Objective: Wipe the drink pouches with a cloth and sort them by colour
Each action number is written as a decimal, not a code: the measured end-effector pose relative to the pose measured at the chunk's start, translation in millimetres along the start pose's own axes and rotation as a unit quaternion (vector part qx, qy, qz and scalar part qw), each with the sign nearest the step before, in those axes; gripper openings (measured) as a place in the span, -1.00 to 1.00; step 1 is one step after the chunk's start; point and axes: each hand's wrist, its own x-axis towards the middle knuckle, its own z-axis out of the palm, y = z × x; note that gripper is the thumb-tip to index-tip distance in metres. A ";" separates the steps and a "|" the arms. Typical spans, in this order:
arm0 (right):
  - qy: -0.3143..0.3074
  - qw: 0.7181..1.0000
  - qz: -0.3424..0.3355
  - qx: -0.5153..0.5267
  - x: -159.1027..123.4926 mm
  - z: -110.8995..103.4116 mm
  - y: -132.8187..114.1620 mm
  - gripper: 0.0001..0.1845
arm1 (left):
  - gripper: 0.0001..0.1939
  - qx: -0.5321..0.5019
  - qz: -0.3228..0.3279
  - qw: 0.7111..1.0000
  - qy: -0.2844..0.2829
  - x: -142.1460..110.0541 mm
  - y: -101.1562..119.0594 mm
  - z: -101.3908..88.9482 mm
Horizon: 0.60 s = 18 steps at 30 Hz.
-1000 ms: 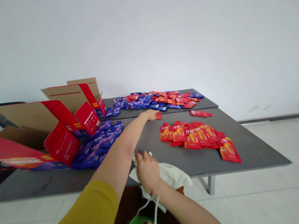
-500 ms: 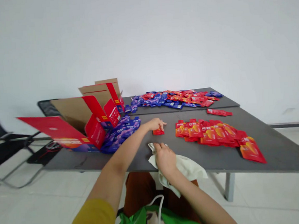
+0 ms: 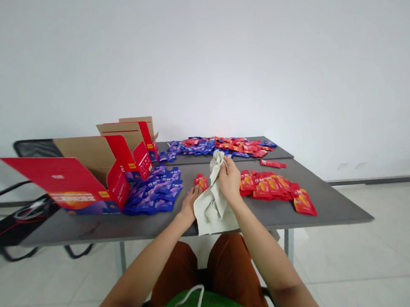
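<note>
The right hand (image 3: pixel 229 181) is closed around the gathered top of an off-white cloth (image 3: pixel 212 209), which hangs down onto the table (image 3: pixel 90 231) at lower centre. The left hand (image 3: pixel 189 206) lies open and flat just beside the cloth, its fingers close to a lone red sachet (image 3: pixel 200 182), perhaps not quite touching it. Right of centre lies a spread of red sachets (image 3: pixel 267 186); left of the hands, blue sachets (image 3: pixel 155 197) sit against an open red carton (image 3: pixel 82 175). A mixed red-and-blue heap (image 3: pixel 215 146) fills the far table edge.
</note>
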 end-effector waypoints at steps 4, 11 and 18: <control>-0.081 0.994 -0.065 -0.023 0.2 15.8 18.6 -0.50 | -0.55 0.028 -0.066 0.996 -0.059 -16.8 11.9 -6.6; -0.435 0.859 -0.166 -0.216 -41.3 50.1 64.6 -0.41 | -0.55 0.035 -0.165 0.985 0.024 -21.9 20.6 -3.8; -0.467 0.838 -0.155 -0.235 -27.1 56.9 77.4 -0.41 | -0.42 -0.017 -0.178 0.984 0.010 -7.9 9.6 9.2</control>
